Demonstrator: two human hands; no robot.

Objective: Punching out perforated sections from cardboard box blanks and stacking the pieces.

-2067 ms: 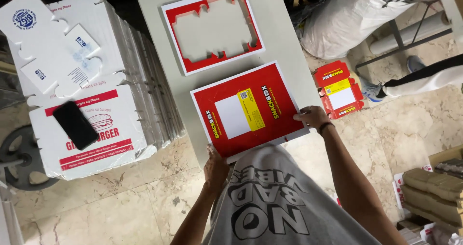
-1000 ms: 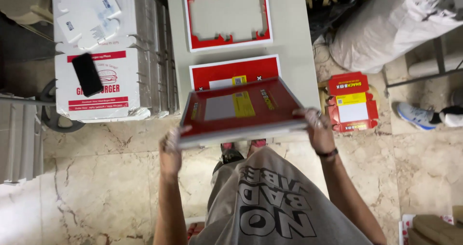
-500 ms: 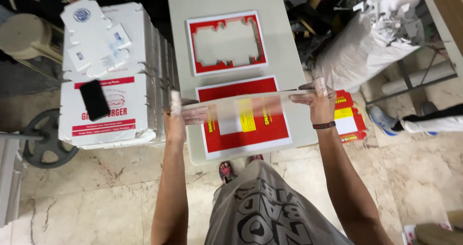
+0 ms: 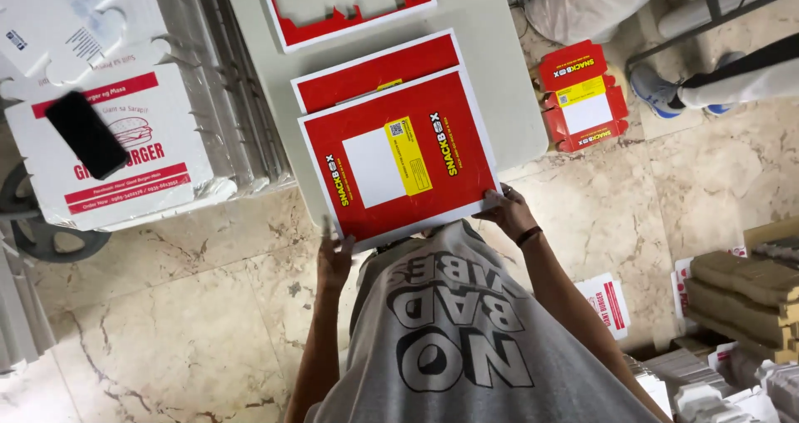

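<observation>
I have a flat red box blank [image 4: 398, 161] by its near edge, one hand at each near corner: my left hand [image 4: 334, 261] has its fingers curled onto the left corner, my right hand [image 4: 508, 212] pinches the right corner, thumb on top so far as I can tell. Both hands are closed on the card, not open, and the blank lies face up with its white and yellow panel showing. It sits at the near edge of the grey counter [image 4: 516, 107], overhanging that edge toward me, and it covers most of a second red blank [image 4: 374, 69] beneath it, whose far strip shows beyond. Farther up the counter lies a red-rimmed cut-out sheet [image 4: 349, 19], touching nothing I hold. Off the counter's left edge stands a pile of white cartons [image 4: 125, 140] with a black phone [image 4: 86, 134] on top; off the right edge, on the marble floor [image 4: 599, 215], lies a small folded red box [image 4: 583, 98]. I judge I am at the step of handling the top blank of the stack. Whatever I do next calls for an even grip on both corners so that the thin card stays flat and does not drag the one beneath.
</observation>
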